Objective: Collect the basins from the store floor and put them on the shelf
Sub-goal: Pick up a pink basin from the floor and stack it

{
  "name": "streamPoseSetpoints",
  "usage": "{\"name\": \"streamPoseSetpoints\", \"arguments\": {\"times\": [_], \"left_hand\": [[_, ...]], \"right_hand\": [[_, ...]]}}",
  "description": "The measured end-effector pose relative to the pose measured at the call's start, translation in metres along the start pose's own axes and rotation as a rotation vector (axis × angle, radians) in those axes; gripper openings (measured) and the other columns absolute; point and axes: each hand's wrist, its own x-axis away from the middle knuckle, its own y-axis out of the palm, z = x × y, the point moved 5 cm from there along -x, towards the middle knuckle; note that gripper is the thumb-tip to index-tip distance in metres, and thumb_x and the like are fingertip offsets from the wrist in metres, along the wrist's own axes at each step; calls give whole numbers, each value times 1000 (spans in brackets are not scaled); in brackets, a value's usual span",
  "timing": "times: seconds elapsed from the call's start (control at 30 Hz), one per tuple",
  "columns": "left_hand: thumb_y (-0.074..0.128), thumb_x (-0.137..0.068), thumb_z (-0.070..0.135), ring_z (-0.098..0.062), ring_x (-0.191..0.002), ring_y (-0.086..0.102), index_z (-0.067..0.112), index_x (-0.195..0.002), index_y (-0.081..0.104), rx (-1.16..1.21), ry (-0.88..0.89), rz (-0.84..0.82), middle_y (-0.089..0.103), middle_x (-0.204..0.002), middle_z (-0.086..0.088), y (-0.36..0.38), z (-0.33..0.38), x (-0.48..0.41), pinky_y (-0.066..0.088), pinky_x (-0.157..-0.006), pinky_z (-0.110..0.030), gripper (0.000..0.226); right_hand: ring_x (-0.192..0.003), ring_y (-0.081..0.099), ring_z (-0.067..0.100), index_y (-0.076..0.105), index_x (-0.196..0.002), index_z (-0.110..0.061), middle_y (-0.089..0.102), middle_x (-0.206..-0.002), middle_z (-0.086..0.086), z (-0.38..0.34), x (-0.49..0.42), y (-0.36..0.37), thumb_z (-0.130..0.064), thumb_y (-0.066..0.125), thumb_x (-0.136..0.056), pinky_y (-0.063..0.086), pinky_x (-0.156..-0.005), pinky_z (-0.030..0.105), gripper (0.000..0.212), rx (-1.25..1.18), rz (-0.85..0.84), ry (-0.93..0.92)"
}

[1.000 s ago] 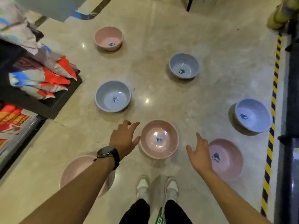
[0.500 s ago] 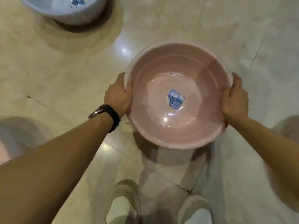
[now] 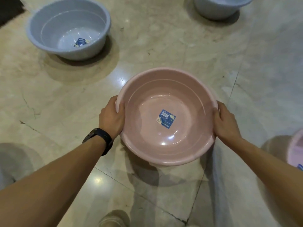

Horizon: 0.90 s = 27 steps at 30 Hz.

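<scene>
A pink basin (image 3: 167, 141) with a blue sticker on its bottom is held just above the marble floor, its shadow below it. My left hand (image 3: 112, 117), with a black watch on the wrist, grips its left rim. My right hand (image 3: 225, 122) grips its right rim. A grey-blue basin (image 3: 49, 27) stands on the floor at the upper left. Another grey-blue basin (image 3: 219, 9) is cut off at the top right. The edge of a second pink basin (image 3: 296, 151) shows at the right border. No shelf is in view.
The beige marble floor (image 3: 164, 51) has tile joints and bright light spots. A dark mat or base corner (image 3: 9, 9) sits at the top left. The toe of my shoe (image 3: 114, 218) shows at the bottom.
Both hands went from open above the floor to gripping the pink basin's rim. The view dropped close to the floor, and the basin has come up slightly since half a second ago.
</scene>
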Motion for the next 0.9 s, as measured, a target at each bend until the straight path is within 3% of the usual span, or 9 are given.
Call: {"name": "streamPoseSetpoints", "arguments": {"times": [0.27, 0.33, 0.43, 0.53, 0.63, 0.73, 0.9], "left_hand": [[41, -102, 32, -17, -100, 61, 28, -132, 60, 82, 76, 94, 65, -110, 13, -13, 21, 2, 47, -87, -34, 35], [42, -102, 32, -13, -99, 60, 30, -136, 57, 92, 69, 105, 65, -113, 14, -15, 18, 2, 46, -89, -32, 37], [44, -102, 37, -6, -102, 56, 29, -138, 55, 113, 46, 134, 59, -118, 19, -25, 18, 7, 44, -92, -29, 39], [40, -102, 38, -14, -113, 59, 26, -139, 55, 126, -45, 142, 61, -128, 12, -45, 22, 17, 47, -99, -35, 42], [35, -101, 36, -21, -124, 54, 23, -141, 53, 130, -155, 183, 59, -137, 3, -85, 27, 39, 43, -107, -41, 45], [33, -100, 34, -21, -125, 54, 24, -141, 53, 138, -238, 220, 59, -137, 4, -143, 37, 69, 42, -107, -42, 46], [34, -104, 30, -8, -123, 51, 21, -144, 51, 118, -323, 334, 54, -142, 5, -266, 68, 128, 38, -102, -19, 44]], "right_hand": [[-95, 60, 30, 43, -138, -26, 66, -113, 9, -13, -3, -1, -32, 30, -103, 43, -78, 36, 38, 32, 72, -63], [-101, 61, 31, 42, -139, -27, 65, -117, 8, -14, -2, 1, -32, 31, -102, 47, -83, 39, 39, 23, 75, -68], [-107, 60, 30, 43, -141, -28, 64, -120, 6, -28, 1, -2, -31, 32, -101, 43, -85, 34, 41, -11, 96, -87], [-114, 56, 30, 45, -141, -25, 63, -126, 8, -53, 8, -13, -30, 33, -100, 39, -89, 32, 43, -8, 111, -57], [-116, 53, 28, 44, -141, -25, 61, -126, 8, -95, 25, -29, -28, 31, -100, 36, -89, 30, 43, 7, 42, -47], [-96, 53, 23, 46, -138, -24, 61, -111, 4, -154, 53, -48, -25, 28, -98, 38, -81, 31, 43, 9, -58, -104], [-93, 62, 28, 43, -138, -25, 65, -104, 9, -268, 105, -84, -30, 25, -101, 51, -85, 48, 41, 47, -189, -174]]}}
